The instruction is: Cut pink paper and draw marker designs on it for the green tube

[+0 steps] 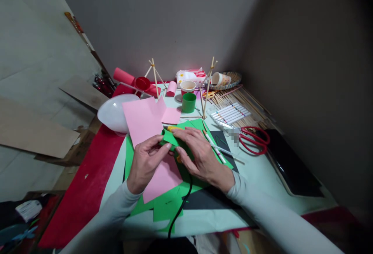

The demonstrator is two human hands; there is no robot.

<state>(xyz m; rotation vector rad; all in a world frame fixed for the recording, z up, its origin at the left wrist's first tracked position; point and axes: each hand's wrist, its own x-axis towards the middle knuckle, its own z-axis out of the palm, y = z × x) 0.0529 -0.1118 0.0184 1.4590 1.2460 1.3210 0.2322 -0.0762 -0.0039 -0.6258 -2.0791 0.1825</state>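
My left hand (147, 157) pinches the left end of a small green paper roll (169, 138) between thumb and fingers. Over the roll's right side, my right hand (199, 155) has its fingers and thumb closed on the same paper. A yellow tool (174, 128), partly covered by my right hand, lies just behind the roll; its kind is unclear. Below the hands are a pink paper sheet (163, 176) and green sheets (167, 203). A black cord (186, 199) runs from under my hands to the table's front edge.
Behind stand a green paper cup (189, 103), a paper cup (188, 86) and stick frames (204, 91). Red-handled scissors (253, 139), markers (231, 112) and a black tablet (291, 164) lie right. A white balloon (115, 112) sits left, near red paper rolls (124, 76).
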